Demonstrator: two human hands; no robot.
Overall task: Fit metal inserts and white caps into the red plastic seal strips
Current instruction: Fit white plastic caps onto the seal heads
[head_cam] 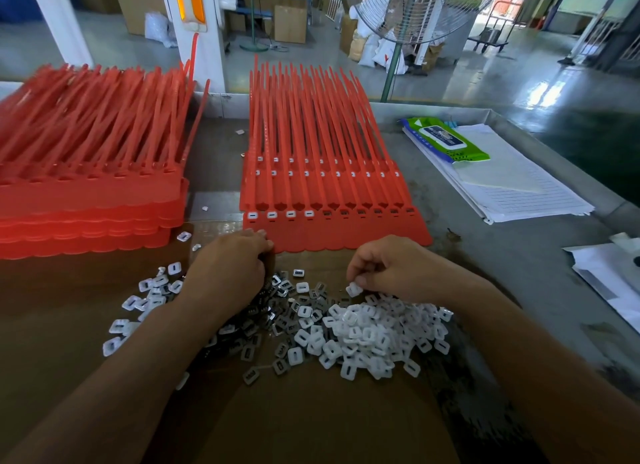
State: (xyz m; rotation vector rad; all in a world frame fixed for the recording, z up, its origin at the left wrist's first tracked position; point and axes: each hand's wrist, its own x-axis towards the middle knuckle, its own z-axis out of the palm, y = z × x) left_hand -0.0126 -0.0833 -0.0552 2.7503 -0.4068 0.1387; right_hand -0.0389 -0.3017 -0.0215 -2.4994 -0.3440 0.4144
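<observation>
Near the front of the surface (519,256), on a sheet of cardboard (311,411), the right grip (384,266) pinches one white cap (354,289) between thumb and fingertips, just above the pile of white caps (374,332). The left grip (228,266) lies knuckles up over the grey metal inserts (277,290), its fingertips at the near left corner of the red strip sheet (332,231). Its fingers curl underneath, so I cannot tell whether it holds anything. On that sheet's nearest row, four fitted caps (280,214) fill the left sockets, and the sockets to their right show dark inserts (370,211). A taller stack of red strips (86,193) sits to the left. A green wipes pack (446,141) rests on lined papers (512,186) at the right.
</observation>
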